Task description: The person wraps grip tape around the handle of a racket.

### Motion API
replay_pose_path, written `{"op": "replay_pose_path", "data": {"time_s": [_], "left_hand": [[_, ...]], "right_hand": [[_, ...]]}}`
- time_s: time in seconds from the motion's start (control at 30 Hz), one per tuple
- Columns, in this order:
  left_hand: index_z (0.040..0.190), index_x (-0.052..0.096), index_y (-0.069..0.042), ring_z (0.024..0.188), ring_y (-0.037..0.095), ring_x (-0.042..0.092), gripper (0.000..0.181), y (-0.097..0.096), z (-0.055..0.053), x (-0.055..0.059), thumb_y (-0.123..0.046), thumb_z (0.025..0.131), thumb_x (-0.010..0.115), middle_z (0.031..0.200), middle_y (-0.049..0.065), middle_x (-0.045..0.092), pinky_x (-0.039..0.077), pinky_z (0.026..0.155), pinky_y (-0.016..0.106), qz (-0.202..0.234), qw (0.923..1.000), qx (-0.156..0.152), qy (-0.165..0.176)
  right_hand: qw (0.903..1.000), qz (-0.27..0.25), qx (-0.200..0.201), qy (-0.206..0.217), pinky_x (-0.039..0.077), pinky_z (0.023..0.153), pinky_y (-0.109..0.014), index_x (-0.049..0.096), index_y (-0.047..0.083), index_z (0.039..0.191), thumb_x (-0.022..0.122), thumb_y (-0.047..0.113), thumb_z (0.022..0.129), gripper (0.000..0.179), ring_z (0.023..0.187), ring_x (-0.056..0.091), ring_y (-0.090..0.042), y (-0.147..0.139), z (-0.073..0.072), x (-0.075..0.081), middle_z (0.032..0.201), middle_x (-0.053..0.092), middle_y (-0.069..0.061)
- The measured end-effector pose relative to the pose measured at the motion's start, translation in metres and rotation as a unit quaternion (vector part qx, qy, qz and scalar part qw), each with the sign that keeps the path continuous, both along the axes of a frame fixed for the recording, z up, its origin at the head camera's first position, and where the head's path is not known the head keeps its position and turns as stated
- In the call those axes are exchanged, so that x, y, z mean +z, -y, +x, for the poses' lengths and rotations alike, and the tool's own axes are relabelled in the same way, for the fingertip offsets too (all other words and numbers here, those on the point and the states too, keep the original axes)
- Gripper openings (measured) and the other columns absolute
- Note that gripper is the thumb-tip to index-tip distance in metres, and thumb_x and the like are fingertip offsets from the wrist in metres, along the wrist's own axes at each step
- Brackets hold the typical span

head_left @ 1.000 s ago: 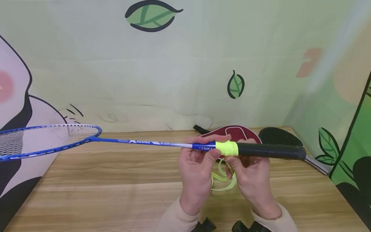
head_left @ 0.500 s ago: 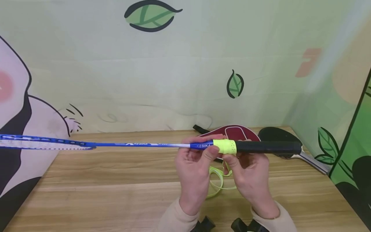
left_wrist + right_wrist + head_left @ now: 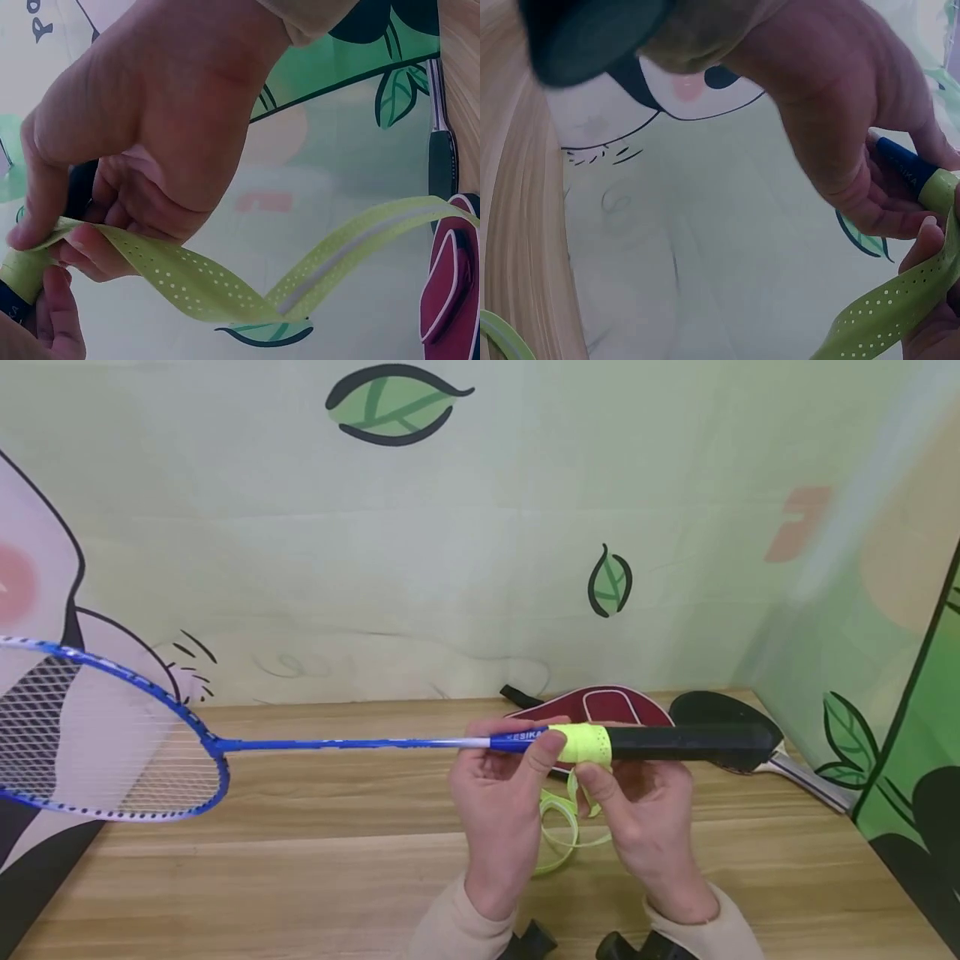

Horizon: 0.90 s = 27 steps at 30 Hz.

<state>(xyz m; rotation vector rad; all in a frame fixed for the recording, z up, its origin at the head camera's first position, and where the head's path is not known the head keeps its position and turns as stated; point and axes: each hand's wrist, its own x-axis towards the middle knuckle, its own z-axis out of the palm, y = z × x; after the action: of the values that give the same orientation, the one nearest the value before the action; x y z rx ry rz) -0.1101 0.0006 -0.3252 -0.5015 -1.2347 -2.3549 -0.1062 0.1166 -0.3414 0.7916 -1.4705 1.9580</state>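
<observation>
Left hand: the left hand [image 3: 501, 793] is raised with its palm toward the person, just left of the racket handle [image 3: 690, 745], with which it is level.
Left grip: fingers curl round the shaft beside the handle; the thumb presses on top.
Right hand: the right hand [image 3: 647, 814] sits below the racket handle, close beside the left hand.
Right grip: thumb and forefinger pinch the yellow grip tape [image 3: 195, 281] where it meets the handle.
Wrists: both sleeved forearms come up from below the handle, side by side.
</observation>
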Motion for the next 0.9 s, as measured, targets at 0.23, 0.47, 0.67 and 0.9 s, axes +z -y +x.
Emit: {"op": "replay_pose_path", "data": {"time_s": [0.23,0.47,0.67,0.9], "left_hand": [[0.104,0.054,0.007,0.099,0.027,0.067,0.021,-0.0017,-0.0004,-0.0008,-0.001,0.090,0.067,0.103,0.015,0.070,0.056,0.082,0.026,0.011,0.9982,-0.038,-0.045],[0.113,0.041,0.009,0.114,0.040,0.059,0.022,-0.0013,-0.0030,0.0002,0.010,0.094,0.052,0.116,0.035,0.059,0.054,0.090,0.031,0.004,0.9805,-0.115,-0.159],[0.106,0.037,0.016,0.105,0.037,0.064,0.026,-0.0004,-0.0034,-0.0014,0.003,0.094,0.057,0.108,0.041,0.057,0.058,0.079,0.028,-0.012,0.9863,-0.070,-0.149],[0.106,0.038,0.017,0.103,0.037,0.066,0.028,-0.0004,-0.0047,-0.0018,0.001,0.093,0.058,0.106,0.042,0.057,0.057,0.083,0.030,-0.008,0.9867,-0.066,-0.149]], "right_hand": [[0.9978,-0.042,0.051,0.008,0.048,0.041,-0.026,0.054,-0.012,0.100,0.055,-0.021,0.086,0.017,0.052,0.056,-0.019,0.0041,0.0033,0.0008,0.081,0.064,-0.012],[0.9978,-0.032,0.030,0.049,0.048,0.042,-0.026,0.054,-0.010,0.106,0.056,-0.017,0.089,0.019,0.052,0.055,-0.019,0.0021,0.0058,0.0037,0.081,0.062,-0.012],[0.9971,0.023,-0.012,0.072,0.049,0.043,-0.027,0.054,-0.009,0.107,0.065,-0.008,0.088,0.022,0.049,0.057,-0.020,-0.0010,0.0059,0.0038,0.082,0.062,-0.013],[0.9972,0.030,-0.025,0.064,0.052,0.044,-0.025,0.053,-0.010,0.102,0.067,-0.008,0.086,0.022,0.052,0.059,-0.018,-0.0029,0.0038,0.0027,0.082,0.064,-0.007]]}}
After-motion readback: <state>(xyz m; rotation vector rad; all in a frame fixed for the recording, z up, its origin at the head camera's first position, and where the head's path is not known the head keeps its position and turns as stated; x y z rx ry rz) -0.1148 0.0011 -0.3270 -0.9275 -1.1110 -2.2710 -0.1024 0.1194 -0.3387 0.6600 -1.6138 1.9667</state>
